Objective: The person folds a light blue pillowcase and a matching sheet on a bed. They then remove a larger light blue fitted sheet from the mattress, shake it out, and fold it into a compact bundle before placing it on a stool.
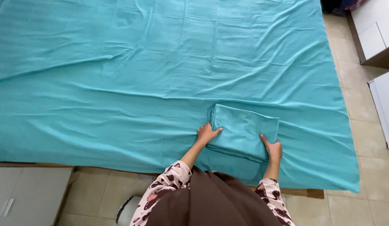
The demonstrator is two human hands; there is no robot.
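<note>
A folded teal cloth [243,130] lies as a neat rectangle on a bed covered by a wrinkled teal sheet [140,75]. My left hand [207,134] rests flat against the fold's left edge, fingers touching it. At the fold's near right corner, my right hand [273,150] grips the cloth's edge, thumb on top. Both arms wear pink sleeves with dark red patches.
Beige tiled floor [362,104] runs along the bed's right side. White furniture [376,31] stands at the top right, and another white panel [385,106] lies below it. A grey cabinet [27,192] sits at the lower left, beside a white object [127,211] on the floor.
</note>
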